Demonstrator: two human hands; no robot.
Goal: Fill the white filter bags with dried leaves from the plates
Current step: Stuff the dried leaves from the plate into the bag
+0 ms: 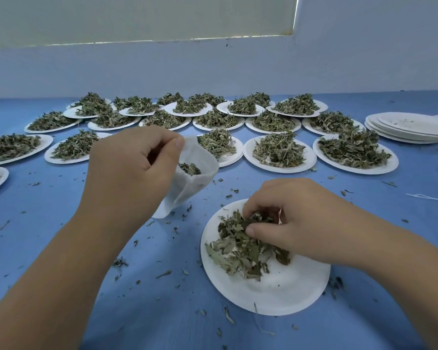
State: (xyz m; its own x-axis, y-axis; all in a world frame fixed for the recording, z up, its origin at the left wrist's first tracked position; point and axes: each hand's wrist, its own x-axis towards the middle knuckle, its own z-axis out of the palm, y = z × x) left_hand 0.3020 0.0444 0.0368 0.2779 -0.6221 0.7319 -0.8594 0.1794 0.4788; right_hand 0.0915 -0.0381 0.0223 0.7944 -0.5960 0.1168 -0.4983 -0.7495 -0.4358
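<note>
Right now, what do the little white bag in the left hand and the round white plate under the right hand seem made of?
The small white filter bag looks like thin non-woven fabric or filter paper: matte, soft, creased. The round white plate looks like pressed paper pulp, perhaps foam: matte, thin-rimmed, glossless.

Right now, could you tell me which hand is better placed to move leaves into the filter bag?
The right hand: its fingers curl into the dried leaves on the near plate. The left hand is occupied holding the white filter bag open.
</note>
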